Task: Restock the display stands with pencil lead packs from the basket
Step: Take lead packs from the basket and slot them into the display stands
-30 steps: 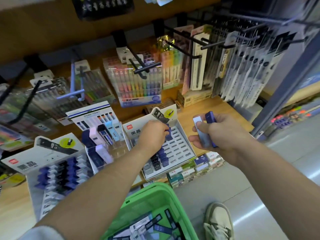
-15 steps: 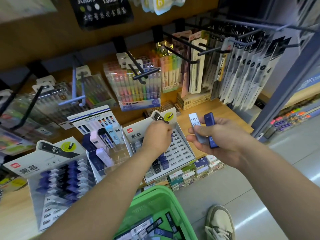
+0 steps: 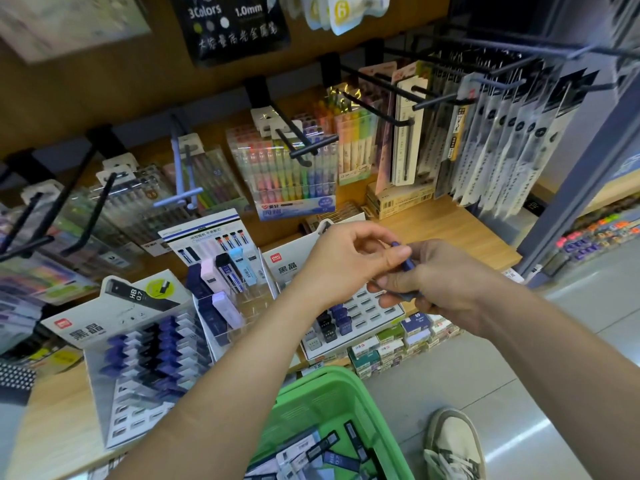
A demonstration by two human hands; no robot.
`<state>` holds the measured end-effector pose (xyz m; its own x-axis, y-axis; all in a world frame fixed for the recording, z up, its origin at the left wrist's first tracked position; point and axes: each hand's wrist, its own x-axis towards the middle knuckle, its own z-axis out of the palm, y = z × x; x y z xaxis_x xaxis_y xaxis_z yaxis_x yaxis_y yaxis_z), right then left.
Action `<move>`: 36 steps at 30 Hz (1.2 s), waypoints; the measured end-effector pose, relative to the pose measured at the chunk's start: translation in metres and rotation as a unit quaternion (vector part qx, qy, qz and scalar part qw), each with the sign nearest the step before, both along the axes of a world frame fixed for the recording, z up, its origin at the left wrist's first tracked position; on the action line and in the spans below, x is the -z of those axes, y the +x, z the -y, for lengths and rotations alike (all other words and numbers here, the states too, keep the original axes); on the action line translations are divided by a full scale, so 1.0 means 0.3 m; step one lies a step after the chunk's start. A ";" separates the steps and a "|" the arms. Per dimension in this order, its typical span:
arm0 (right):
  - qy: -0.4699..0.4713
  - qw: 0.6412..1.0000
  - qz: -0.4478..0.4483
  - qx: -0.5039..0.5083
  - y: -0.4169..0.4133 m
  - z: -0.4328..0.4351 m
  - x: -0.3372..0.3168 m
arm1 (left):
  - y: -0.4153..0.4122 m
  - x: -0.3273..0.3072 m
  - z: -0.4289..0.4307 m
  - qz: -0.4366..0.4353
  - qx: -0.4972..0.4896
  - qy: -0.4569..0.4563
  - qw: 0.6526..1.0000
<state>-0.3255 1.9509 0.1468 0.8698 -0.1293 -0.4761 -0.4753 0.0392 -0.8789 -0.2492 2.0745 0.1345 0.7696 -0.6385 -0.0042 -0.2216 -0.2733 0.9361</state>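
Pinching blue lead pack (image 3: 409, 264) w/ both grips, L hand (image 3: 343, 265) + R hand (image 3: 446, 289); sloppy handoff could drop it past basket (image 3: 311, 386) onto floor (image 3: 526, 368).

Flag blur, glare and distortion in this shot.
Head view: motion blur smears the left edge and far-right shelf; glare streaks the floor by the shoe; the wide lens splays the hooks; left hand and right hand, pinching a blue lead pack, look sharp.

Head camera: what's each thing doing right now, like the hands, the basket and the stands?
blue lead pack, held by both hands.
left hand, pinches its top.
right hand, grips it.
green basket, holds more packs.
middle display stand, mostly empty slots.
left display stand, upper rows filled, lower empty.
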 end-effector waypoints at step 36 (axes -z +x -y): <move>0.141 0.986 -0.090 0.026 0.008 0.018 0.044 | 0.068 0.049 -0.128 -0.154 -0.121 -0.159 0.968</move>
